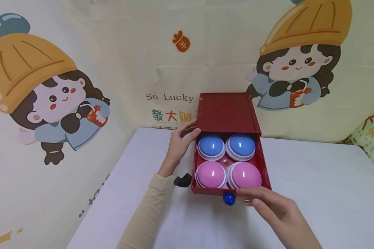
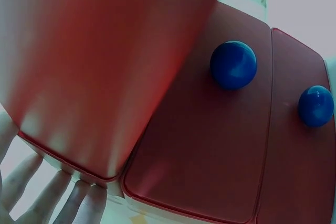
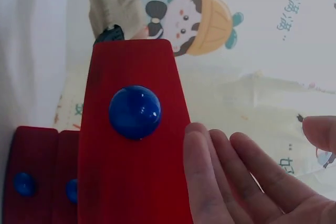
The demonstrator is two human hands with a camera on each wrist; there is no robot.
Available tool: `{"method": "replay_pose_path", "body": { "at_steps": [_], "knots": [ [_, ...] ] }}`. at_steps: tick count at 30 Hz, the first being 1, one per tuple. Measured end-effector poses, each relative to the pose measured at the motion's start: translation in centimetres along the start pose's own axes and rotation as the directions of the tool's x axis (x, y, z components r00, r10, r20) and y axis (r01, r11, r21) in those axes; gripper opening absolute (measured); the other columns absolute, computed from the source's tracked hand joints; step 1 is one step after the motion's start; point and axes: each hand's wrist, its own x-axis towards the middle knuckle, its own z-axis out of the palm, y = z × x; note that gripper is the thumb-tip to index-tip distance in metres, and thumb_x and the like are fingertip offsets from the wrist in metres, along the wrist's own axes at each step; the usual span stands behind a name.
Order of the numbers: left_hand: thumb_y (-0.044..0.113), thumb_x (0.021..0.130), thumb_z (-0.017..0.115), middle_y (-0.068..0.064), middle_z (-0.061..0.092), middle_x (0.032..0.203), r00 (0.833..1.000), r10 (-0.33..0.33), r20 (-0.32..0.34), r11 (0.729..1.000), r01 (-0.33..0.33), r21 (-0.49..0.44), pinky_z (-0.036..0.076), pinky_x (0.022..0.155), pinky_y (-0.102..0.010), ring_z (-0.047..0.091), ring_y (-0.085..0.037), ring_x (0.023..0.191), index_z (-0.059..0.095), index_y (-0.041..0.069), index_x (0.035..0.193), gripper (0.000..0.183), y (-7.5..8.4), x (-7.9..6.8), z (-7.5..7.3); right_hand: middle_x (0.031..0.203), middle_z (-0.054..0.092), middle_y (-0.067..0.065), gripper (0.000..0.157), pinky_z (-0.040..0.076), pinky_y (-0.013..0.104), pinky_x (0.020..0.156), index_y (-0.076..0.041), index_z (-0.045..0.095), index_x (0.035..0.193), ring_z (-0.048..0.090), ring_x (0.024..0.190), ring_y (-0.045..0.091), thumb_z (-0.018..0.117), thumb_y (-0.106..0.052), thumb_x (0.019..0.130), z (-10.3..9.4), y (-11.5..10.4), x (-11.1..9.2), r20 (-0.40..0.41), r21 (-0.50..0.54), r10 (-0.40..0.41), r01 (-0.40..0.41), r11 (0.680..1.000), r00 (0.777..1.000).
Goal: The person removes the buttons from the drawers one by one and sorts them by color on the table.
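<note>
A red drawer cabinet point(image 1: 227, 112) stands on the white table, its top drawer point(image 1: 205, 191) pulled out. Two round tubs with blue domed lids point(image 1: 211, 145) lie at the drawer's back, and two with pink lids point(image 1: 211, 174) at its front. My left hand point(image 1: 178, 148) rests against the cabinet's left side, thumb by the front top edge; the left wrist view shows its fingers straight along that side. With straight fingers, my right hand point(image 1: 277, 207) touches the drawer front's edge, right of the round blue knob point(image 1: 229, 199), its thumb apart from it.
Lower drawers point(image 2: 194, 145) with blue knobs of their own sit flush below the open one. A pale cloth backdrop point(image 1: 137, 45) with cartoon prints hangs behind and beside the table point(image 1: 318, 173). A black strap point(image 1: 183, 180) shows at the left wrist.
</note>
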Motion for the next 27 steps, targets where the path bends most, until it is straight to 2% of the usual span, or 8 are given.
{"method": "replay_pose_path", "body": {
  "at_steps": [5, 12, 20, 27],
  "knots": [
    [0.028, 0.094, 0.069, 0.003, 0.062, 0.131, 1.000, 0.001, 0.004, 1.000, -0.001, 0.000, 0.053, 0.100, -0.039, 0.058, -0.017, 0.122, 0.062, 0.024, 0.135, 0.041, 0.0, 0.1, -0.1, 0.125, 0.065, -0.002, 0.032, 0.060, 0.028, 0.079, -0.019, 0.059, 0.134, 0.065, 0.109, 0.014, 0.052, -0.014, 0.103, 0.0, -0.1, 0.2, 0.015, 0.034, -0.037, 0.036, 0.999, 0.999],
    [0.027, 0.094, 0.069, 0.003, 0.063, 0.131, 1.000, 0.002, 0.007, 1.000, -0.002, -0.004, 0.052, 0.102, -0.040, 0.058, -0.017, 0.121, 0.062, 0.024, 0.135, 0.041, 0.0, 0.2, -0.1, 0.129, 0.061, -0.003, 0.041, 0.061, 0.030, 0.077, -0.024, 0.057, 0.135, 0.065, 0.109, 0.011, 0.067, -0.020, 0.095, -0.3, -0.7, 0.8, -0.033, -0.076, -0.061, 0.059, 0.995, 0.998],
    [0.024, 0.094, 0.070, -0.002, 0.063, 0.132, 1.000, 0.009, 0.004, 1.000, -0.009, -0.027, 0.048, 0.106, -0.043, 0.058, -0.021, 0.122, 0.062, 0.020, 0.135, 0.042, -0.1, 0.1, 0.0, 0.125, 0.059, -0.006, 0.048, 0.061, 0.026, 0.073, -0.022, 0.056, 0.135, 0.065, 0.104, 0.011, 0.070, -0.008, 0.091, -1.2, -1.3, 1.6, -0.024, -0.157, -0.221, 0.214, 0.964, 0.975],
    [0.024, 0.094, 0.070, -0.001, 0.064, 0.131, 1.000, 0.001, 0.000, 1.000, -0.001, -0.022, 0.049, 0.105, -0.040, 0.058, -0.020, 0.123, 0.062, 0.020, 0.135, 0.042, -0.1, 0.1, -0.1, 0.125, 0.059, -0.007, 0.047, 0.060, 0.025, 0.076, -0.021, 0.057, 0.134, 0.064, 0.106, 0.011, 0.071, -0.008, 0.091, -1.3, -1.7, 2.4, -0.019, -0.169, -0.262, 0.255, 0.952, 0.965]
  ]
}}
